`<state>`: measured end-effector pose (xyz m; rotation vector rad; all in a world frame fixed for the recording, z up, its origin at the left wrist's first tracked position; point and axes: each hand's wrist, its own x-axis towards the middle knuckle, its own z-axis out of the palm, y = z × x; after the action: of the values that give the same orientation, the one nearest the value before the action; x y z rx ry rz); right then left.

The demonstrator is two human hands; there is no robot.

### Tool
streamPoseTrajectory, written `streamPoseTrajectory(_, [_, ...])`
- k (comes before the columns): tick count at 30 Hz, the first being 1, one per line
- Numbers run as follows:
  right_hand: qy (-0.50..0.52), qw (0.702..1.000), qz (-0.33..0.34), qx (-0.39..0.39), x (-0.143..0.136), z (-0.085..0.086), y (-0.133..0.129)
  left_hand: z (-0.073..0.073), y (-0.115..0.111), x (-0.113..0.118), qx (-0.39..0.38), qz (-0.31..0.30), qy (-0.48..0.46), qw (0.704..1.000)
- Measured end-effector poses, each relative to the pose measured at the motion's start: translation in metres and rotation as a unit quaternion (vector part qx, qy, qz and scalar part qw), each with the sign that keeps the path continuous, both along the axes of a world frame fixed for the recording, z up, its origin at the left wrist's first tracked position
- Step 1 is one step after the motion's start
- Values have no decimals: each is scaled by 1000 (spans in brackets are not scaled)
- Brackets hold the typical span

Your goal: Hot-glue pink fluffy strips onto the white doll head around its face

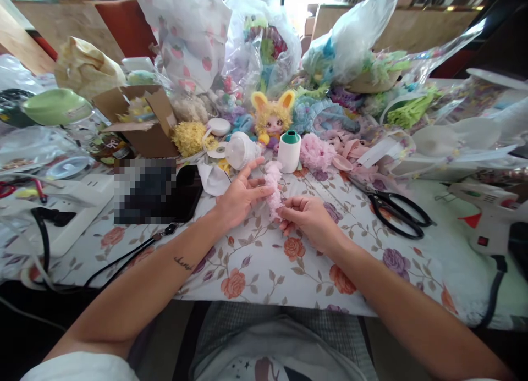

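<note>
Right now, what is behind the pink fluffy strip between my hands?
Behind the pink fluffy strip are a white, green-topped thread cone and, farther back, a yellow bunny-eared doll. What the strip covers on the floral tablecloth cannot be seen.

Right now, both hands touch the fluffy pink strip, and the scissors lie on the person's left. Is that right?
No: the head view shows the scissors on the person's right. The left hand and right hand do touch the fluffy pink strip.
</note>
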<state>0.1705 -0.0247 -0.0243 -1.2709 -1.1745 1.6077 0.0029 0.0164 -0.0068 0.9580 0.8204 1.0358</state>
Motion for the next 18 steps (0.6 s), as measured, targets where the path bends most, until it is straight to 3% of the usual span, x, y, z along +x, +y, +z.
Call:
streamPoseTrajectory(5, [2, 1000, 18, -12, 1, 3, 0, -2, 3, -2, 103, 83, 26, 991])
streamPoseTrajectory(9, [60, 996, 34, -49, 5, 5, 1, -5, 10, -6, 213, 133, 113, 961])
streamPoseTrajectory(14, [97, 992, 14, -79, 7, 8, 2, -5, 14, -9, 303, 190, 251, 900])
streamPoseTrajectory(17, [97, 993, -12, -66, 8, 9, 4, 1, 3, -11, 351, 228, 342, 841])
streamPoseTrajectory(18, [98, 993, -20, -64, 8, 10, 4, 3, -2, -12, 343, 220, 365, 837])
